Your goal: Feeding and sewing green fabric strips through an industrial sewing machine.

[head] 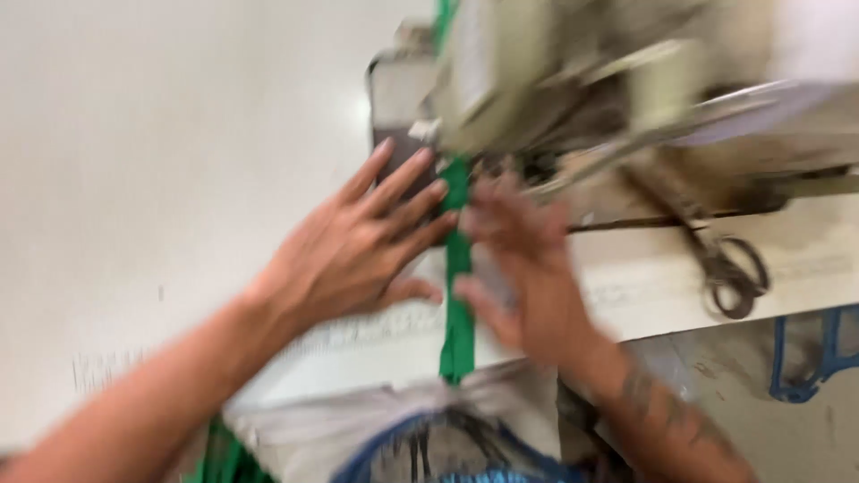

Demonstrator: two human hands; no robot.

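Green strip (458, 295): it is running from under the sewing machine (537, 80) head down over the bench (644, 277) edge toward the person's lap.
Left hand (358, 250): it is lying flat with fingers spread, pressing just left of the green strip; it is grasping nothing.
Right hand (523, 268): it is blurring with motion just right of the green strip; I cannot tell whether it is pinching the fabric.
Scissors (729, 268): they are lying on the bench, well right of the green strip.
Risk: fingertips are sitting very near the needle area; a quick feed is likely to draw them in.
Risk: uneven pressure from the two hands is likely to skew the green strip.
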